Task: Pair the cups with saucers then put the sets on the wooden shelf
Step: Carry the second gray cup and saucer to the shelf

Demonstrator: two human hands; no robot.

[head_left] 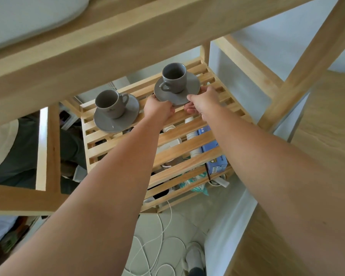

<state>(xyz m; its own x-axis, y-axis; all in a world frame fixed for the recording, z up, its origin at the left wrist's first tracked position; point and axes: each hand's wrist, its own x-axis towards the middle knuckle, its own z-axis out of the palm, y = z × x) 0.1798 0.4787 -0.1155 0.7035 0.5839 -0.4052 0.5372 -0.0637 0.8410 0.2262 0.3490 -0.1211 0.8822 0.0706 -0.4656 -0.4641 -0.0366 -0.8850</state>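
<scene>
Two grey cup-and-saucer sets are over the slatted wooden shelf [189,154]. On the left, a grey cup [110,103] stands on its saucer [120,121], which rests on the slats. Further back on the right, a second grey cup [174,76] sits upright on a grey saucer [191,85]. My left hand [157,109] grips the near left rim of that saucer. My right hand [202,101] grips its near right rim. I cannot tell whether this saucer touches the slats.
A thick wooden beam [108,46] crosses overhead close to the camera, with a wooden post [307,62] on the right. Under the slats lie stacked paper cups [193,135], a blue box [217,163] and packets. White cables [157,242] run over the floor.
</scene>
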